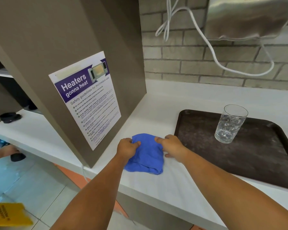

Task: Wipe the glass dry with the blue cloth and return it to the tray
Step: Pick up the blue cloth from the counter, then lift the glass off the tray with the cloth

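A blue cloth [146, 155] lies bunched on the white counter, just left of a dark brown tray [256, 155]. My left hand [126, 148] pinches the cloth's upper left edge. My right hand [170, 146] grips its upper right edge, thumb on top and fingers against the cloth's side. A clear drinking glass [230, 123] stands upright on the tray's far part, with water drops on its walls. Neither hand touches the glass.
The white counter [165, 188] runs to a brick wall [206, 63]. A grey cabinet side with a microwave safety poster [86, 98] rises close on the left. A metal dryer [249, 17] with white cables hangs above the tray. A yellow floor sign [8, 214] stands lower left.
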Motion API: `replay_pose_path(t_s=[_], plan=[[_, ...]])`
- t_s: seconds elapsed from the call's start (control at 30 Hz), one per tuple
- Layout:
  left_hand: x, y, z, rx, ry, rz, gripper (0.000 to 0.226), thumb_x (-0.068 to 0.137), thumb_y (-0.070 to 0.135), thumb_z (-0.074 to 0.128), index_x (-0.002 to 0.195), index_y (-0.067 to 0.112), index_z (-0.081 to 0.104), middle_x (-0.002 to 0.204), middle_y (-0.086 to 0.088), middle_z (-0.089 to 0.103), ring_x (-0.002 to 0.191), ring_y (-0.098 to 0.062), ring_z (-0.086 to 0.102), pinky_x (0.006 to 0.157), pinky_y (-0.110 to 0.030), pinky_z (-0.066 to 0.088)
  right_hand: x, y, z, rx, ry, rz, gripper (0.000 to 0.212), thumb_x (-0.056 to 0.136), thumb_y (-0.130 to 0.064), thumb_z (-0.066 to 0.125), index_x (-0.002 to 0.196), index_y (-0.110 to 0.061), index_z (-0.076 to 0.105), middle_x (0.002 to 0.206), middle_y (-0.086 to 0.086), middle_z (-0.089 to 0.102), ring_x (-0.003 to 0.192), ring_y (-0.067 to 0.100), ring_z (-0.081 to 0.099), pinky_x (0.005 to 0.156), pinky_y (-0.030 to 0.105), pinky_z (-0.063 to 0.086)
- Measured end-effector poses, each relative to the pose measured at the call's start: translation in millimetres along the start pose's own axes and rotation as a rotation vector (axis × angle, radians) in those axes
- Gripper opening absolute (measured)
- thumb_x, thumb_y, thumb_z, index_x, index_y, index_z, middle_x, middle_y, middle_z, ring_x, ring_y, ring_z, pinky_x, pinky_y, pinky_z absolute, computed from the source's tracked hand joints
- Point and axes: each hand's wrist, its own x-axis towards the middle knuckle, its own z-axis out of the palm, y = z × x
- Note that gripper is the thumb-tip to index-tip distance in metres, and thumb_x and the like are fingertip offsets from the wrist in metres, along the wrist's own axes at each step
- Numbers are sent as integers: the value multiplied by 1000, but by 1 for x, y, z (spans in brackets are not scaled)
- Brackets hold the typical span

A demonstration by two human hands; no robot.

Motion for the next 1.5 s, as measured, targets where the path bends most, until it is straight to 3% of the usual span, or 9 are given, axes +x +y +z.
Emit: replay_pose_path(t_s=[0.13, 0.3, 0.5, 0.67, 0.83, 1.07, 1.13, 1.27, 1.5], plan=[[-7, 12, -7, -452, -186, -69, 25, 91, 29, 67, 90, 5, 59, 97, -14, 69, 83, -29, 67, 72, -41, 57, 1, -2, 3, 55, -12, 36, 70, 96, -47, 61, 149, -6, 39, 139, 10, 53, 120, 29, 60, 88, 42, 58], [-12, 37, -8, -779, -372, -83, 31, 94, 28, 63, 115, 7, 55, 128, -25, 62, 119, -41, 60, 99, -56, 49, -3, -6, 2, 191, -22, 69, 61, 91, -65, 56, 127, -16, 54, 128, 2, 57, 114, 27, 62, 98, 46, 55], [-17, 100, 10, -920, -598, -3, 38, 95, 27, 60, 128, 8, 53, 133, -23, 61, 121, -42, 59, 96, -61, 48, -20, -12, -23, 675, -169, -57, 49, 91, -65, 57, 96, -25, 84, 107, 9, 81, 103, 27, 77, 98, 45, 56], [-30, 141, 38, -952, -716, 21, 30, 95, 28, 60, 119, 10, 57, 109, -15, 74, 98, -34, 72, 71, -50, 59, -31, -11, -71, 732, 112, -184, 37, 95, -34, 68, 118, -6, 67, 122, 20, 73, 114, 39, 70, 103, 61, 51], [-42, 161, 72, -990, -795, -15, 42, 96, 32, 58, 133, 11, 52, 127, -20, 65, 115, -39, 63, 95, -59, 50, -46, 11, -121, 658, 250, -114, 61, 93, -35, 70, 146, -15, 47, 138, 12, 63, 119, 33, 65, 102, 53, 53], [-66, 187, 117, -994, -711, -19, 48, 98, 31, 55, 139, 9, 46, 120, -19, 64, 102, -33, 66, 83, -49, 54, -49, 55, -175, 345, 569, -139, 30, 88, -39, 74, 86, -17, 53, 97, 11, 68, 78, 20, 62, 76, 40, 53], [-69, 191, 129, -1004, -676, -21, 48, 98, 31, 54, 140, 9, 45, 122, -20, 63, 102, -33, 66, 84, -49, 54, -46, 65, -189, 289, 640, -142, 41, 85, -45, 74, 99, -15, 50, 101, 9, 63, 76, 17, 58, 69, 34, 46], [-75, 194, 148, -1012, -601, -18, 46, 98, 33, 55, 137, 10, 47, 135, -22, 58, 108, -35, 64, 97, -56, 47, -33, 81, -212, 300, 610, -191, 88, 83, -61, 70, 151, -17, 36, 152, 9, 47, 133, 30, 53, 104, 42, 44], [-81, 199, 170, -988, -465, -35, 45, 96, 34, 58, 132, 9, 49, 138, -25, 54, 124, -40, 56, 103, -58, 45, -12, 88, -228, 283, 380, -350, 93, 87, -65, 62, 162, -30, 20, 165, 0, 35, 150, 25, 36, 120, 48, 34]])
